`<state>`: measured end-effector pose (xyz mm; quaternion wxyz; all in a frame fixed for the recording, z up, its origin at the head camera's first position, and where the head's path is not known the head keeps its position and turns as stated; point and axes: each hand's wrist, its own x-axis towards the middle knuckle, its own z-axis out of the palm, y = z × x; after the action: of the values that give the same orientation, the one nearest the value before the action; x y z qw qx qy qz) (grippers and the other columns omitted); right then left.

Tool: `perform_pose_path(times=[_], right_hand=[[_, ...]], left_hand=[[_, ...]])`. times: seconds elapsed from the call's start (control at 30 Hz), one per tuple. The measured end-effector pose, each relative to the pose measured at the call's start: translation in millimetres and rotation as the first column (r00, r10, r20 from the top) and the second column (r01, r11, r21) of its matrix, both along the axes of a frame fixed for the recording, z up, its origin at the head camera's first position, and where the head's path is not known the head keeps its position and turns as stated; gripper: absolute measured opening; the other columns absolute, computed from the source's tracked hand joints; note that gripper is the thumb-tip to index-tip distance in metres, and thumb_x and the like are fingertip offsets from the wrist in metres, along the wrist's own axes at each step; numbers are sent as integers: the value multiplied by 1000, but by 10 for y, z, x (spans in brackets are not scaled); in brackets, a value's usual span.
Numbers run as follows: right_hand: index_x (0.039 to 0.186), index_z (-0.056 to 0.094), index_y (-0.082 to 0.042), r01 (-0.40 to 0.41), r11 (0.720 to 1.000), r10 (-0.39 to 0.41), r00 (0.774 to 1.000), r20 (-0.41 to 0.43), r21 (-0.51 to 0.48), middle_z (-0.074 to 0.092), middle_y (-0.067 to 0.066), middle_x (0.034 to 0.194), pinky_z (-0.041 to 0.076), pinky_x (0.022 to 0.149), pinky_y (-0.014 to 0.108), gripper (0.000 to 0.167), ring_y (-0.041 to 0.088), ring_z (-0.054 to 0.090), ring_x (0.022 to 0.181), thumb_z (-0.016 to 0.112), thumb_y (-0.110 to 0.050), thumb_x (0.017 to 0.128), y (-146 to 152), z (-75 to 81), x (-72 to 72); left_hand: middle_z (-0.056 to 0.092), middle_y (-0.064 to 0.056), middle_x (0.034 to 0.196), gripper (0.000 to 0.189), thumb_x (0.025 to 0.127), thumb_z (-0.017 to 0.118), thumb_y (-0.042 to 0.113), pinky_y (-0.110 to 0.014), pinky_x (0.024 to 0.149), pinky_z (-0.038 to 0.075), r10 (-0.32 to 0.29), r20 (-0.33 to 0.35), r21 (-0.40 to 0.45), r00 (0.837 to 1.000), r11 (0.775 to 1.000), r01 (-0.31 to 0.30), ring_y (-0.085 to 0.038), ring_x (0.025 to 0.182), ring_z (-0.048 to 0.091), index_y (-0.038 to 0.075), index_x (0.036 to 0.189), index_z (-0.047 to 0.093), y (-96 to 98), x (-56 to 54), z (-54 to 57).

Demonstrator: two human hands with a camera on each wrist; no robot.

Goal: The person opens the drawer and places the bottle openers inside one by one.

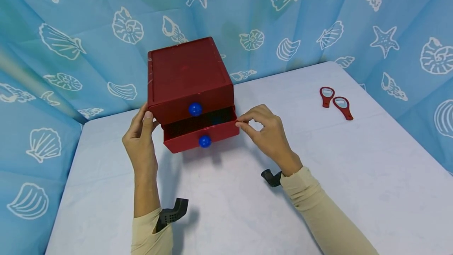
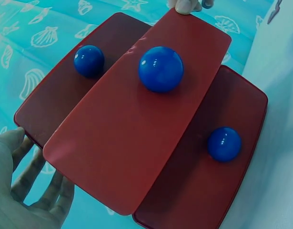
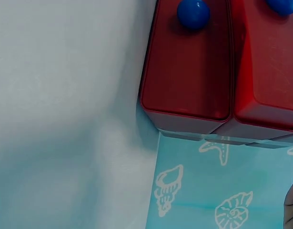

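Note:
A dark red drawer cabinet (image 1: 187, 70) with round blue knobs stands near the back of the table. The left wrist view shows three drawer fronts, and the middle drawer (image 2: 117, 143) is pulled part way out. Its dark interior shows a faint bluish patch. My left hand (image 1: 140, 137) rests against the cabinet's left side, thumb at the front corner and fingers stretched along the side. With thumb and fingertips, my right hand (image 1: 263, 129) pinches the right end of the pulled-out drawer's front. The bottom drawer (image 3: 186, 71) is closed.
Two red bottle openers (image 1: 341, 107) with silvery inserts lie at the table's back right. The white-covered table (image 1: 226, 207) meets a blue curtain (image 1: 95, 15) with seashell prints behind and at the sides. Black wrist mounts (image 1: 173, 212) stick out from both sleeves.

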<state>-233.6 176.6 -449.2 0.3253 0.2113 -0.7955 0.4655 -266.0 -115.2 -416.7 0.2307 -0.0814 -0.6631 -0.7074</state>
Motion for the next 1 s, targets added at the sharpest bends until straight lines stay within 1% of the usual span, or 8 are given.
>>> perform_pose_path(times=[0.1,0.2,0.5,0.67,1.0], right_hand=[[97,78,-8,7,1000,-7,1000,4,2,71,-1,92,51,78,25,18,17,60,95,83,-4,81,0,-4,-23],[97,78,-9,9,1000,-9,1000,5,0,71,-1,92,50,78,26,18,17,61,95,83,-3,81,-2,-8,-39],[97,78,-9,11,1000,-10,1000,23,-25,71,-2,92,50,78,28,19,16,60,96,84,-3,80,-10,-3,-47],[97,78,-9,14,1000,-14,1000,22,-26,71,-2,92,49,77,28,18,16,60,95,84,-5,81,-12,-10,-66],[97,78,-9,16,999,-15,1000,27,-38,71,-2,93,49,78,28,16,15,60,96,83,-7,82,-22,-11,-104]], left_hand=[[61,-8,135,38,99,64,20,-33,99,51,-4,-9,-6,1000,1000,4,-29,123,56,14,136,64,26,40,52],[61,-8,135,37,100,62,19,-33,100,51,-2,-13,-15,1000,1000,2,-29,123,55,14,137,64,34,56,70],[61,-8,136,38,97,67,23,-33,98,52,-10,-2,22,1000,1000,10,-29,124,55,16,135,66,-13,-27,-34],[61,-9,136,38,98,67,22,-33,98,52,-14,-8,32,1000,999,14,-30,124,55,14,135,65,-16,-34,-39],[61,-9,136,37,98,65,22,-32,98,52,-11,-8,31,1000,999,11,-29,124,55,15,135,65,-20,-50,-43]])
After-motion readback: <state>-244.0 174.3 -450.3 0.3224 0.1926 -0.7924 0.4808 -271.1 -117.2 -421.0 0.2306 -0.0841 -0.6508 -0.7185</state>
